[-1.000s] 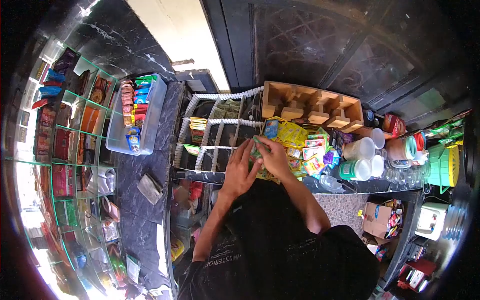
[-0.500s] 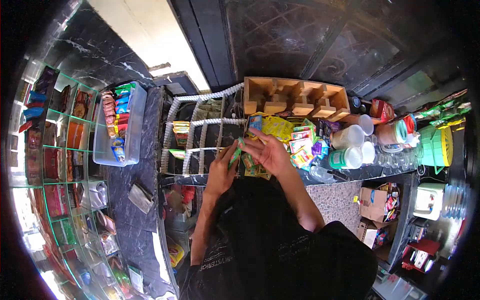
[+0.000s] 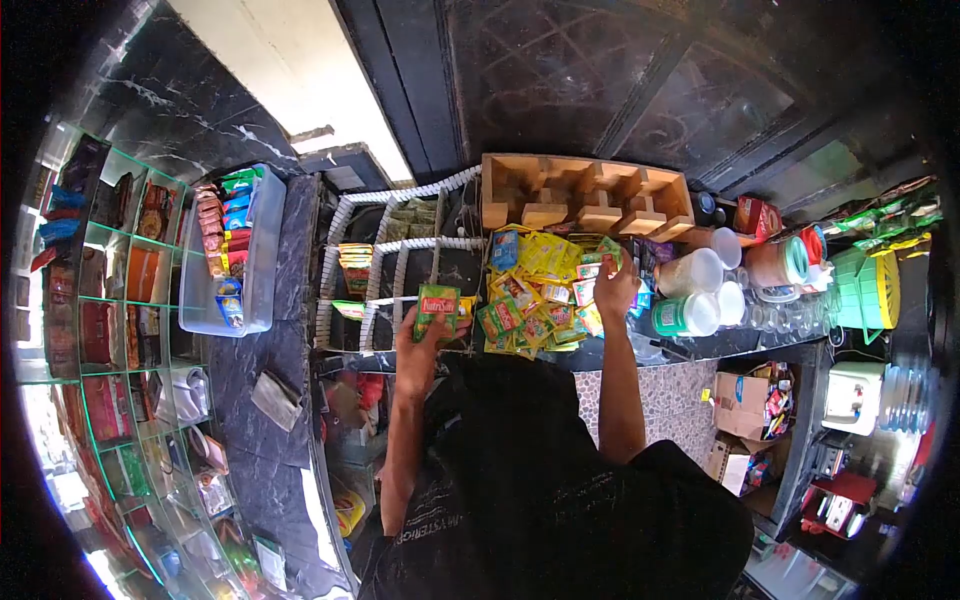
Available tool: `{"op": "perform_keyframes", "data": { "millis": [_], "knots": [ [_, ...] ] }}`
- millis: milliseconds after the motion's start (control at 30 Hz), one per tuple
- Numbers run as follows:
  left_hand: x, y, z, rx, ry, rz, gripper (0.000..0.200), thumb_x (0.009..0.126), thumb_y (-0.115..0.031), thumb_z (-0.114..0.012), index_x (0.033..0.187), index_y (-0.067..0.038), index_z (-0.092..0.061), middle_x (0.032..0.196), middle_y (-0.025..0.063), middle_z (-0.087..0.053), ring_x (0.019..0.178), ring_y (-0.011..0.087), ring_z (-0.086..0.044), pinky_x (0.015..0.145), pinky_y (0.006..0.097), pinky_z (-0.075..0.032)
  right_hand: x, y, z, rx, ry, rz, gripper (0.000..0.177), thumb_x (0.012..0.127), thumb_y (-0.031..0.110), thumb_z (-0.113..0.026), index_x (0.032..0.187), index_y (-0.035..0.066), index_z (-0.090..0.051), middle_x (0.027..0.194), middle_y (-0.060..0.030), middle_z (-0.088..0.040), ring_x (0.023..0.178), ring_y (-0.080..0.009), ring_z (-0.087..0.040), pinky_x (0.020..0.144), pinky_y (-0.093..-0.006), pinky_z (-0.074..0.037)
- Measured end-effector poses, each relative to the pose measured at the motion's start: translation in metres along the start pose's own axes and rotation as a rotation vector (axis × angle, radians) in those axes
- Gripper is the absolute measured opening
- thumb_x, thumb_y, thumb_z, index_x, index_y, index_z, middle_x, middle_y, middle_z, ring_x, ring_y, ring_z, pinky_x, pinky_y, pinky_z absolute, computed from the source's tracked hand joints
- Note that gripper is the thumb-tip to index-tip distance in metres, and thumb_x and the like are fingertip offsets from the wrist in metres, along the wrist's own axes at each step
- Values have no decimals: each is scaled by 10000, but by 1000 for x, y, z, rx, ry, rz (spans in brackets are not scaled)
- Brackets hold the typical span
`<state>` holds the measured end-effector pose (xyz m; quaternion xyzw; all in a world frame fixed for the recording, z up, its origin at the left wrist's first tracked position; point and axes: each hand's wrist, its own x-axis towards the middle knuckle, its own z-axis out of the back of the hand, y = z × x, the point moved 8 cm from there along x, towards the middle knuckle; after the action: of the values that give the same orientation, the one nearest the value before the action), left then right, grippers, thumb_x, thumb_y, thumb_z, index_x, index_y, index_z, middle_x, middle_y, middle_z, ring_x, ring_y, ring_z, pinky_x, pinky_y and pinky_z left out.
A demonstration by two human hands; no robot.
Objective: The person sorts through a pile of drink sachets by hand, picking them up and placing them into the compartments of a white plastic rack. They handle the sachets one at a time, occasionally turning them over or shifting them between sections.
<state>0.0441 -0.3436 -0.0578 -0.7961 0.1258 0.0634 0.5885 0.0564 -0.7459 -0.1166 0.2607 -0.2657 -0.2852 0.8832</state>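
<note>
My left hand is closed around a green NutriSari drink sachet, its printed front facing up, at the front of the rope-wrapped divider rack. To the right, my right hand pinches the edge of a small green sachet over the right side of the sachet pile. That heap of yellow and green sachets spreads over the dark counter between my hands. Orange sachets and a green one sit in the rack's left compartments.
Behind the pile stands a wooden compartment box. Plastic jars and a green basket crowd the right. At left are a clear plastic bin with packets and glass shelving.
My hands have parted from together over the rack. The left now shows a green sachet front up; the right has moved right, over the pile, to another green sachet.
</note>
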Motion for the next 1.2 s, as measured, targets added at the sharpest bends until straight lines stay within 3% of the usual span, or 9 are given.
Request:
{"op": "perform_keyframes", "data": {
  "millis": [167, 267, 600, 733, 833, 1000, 1100, 1167, 1200],
  "knots": [
    [-4, -10, -15, -563, 149, 181, 488, 1047, -318, -538, 1411, -7, -445, 1303, 228, -611, 1180, 405, -634, 1050, 504, -508, 9, -29, -12, -114, 161, -114, 463, 899, 253, -650, 1314, 59, -587, 1252, -221, -616, 1179, -408, -567, 1021, -538, -411],
    [-2, -12, -15, -581, 172, 160, 511, 1037, -319, -556, 1429, -17, -429, 1343, 238, -578, 1245, 419, -587, 1089, 517, -470, 13, -23, -8, -215, 234, -219, 444, 904, 298, -643, 1302, 109, -602, 1263, -216, -606, 1205, -428, -541, 1003, -572, -425],
    [7, 12, 61, -536, -193, 18, 312, 1013, -92, -559, 1313, -7, -536, 1202, 134, -657, 1048, 258, -678, 904, 384, -569, 30, -39, -27, -295, 246, -177, 356, 862, 347, -688, 1175, 178, -655, 1216, -238, -604, 1153, -459, -555, 952, -578, -467],
    [-5, -21, 123, -20, -410, -404, 192, 959, -106, -662, 1106, 17, -662, 1013, 82, -698, 923, 174, -660, 813, 358, -546, 30, -16, -20, -277, 219, -77, 432, 857, 331, -696, 1230, 125, -625, 1217, -228, -616, 1142, -440, -568, 991, -549, -448],
    [-11, -25, 184, 498, -702, -350, 221, 894, -126, -724, 1025, 43, -668, 953, 180, -717, 882, 221, -679, 781, 366, -519, 26, 10, -11, -259, 190, -76, 432, 879, 335, -688, 1253, 130, -618, 1237, -200, -616, 1179, -432, -551, 988, -558, -453],
    [-18, -19, 216, 705, -684, -321, 241, 916, -133, -691, 1068, 52, -666, 983, 157, -729, 855, 236, -688, 764, 350, -518, 35, 6, -12, -385, 278, -151, 476, 903, 379, -679, 1306, 135, -607, 1314, -199, -585, 1230, -443, -523, 976, -603, -457],
    [-39, -22, 212, 553, -639, -626, 239, 927, -130, -659, 1085, 50, -667, 979, 111, -726, 857, 226, -692, 763, 343, -523, 41, -16, -23, -494, 297, -157, 512, 895, 436, -679, 1303, 135, -608, 1325, -203, -578, 1259, -445, -502, 975, -614, -450],
    [-20, 13, 223, 141, -383, -217, 423, 1048, -269, -516, 1316, 57, -547, 1464, 186, -427, 1277, 324, -543, 971, 467, -502, 42, -34, -34, -507, 429, -199, 511, 885, 488, -676, 1246, 129, -635, 1364, -210, -551, 1282, -457, -479, 971, -605, -453],
    [-23, 14, 220, 140, -383, -219, 423, 1048, -269, -516, 1316, 57, -547, 1464, 186, -427, 1277, 324, -543, 971, 467, -502, 42, -36, -33, -506, 428, -198, 511, 885, 488, -676, 1246, 129, -635, 1364, -210, -551, 1282, -457, -479, 971, -605, -453]
  ]
}}
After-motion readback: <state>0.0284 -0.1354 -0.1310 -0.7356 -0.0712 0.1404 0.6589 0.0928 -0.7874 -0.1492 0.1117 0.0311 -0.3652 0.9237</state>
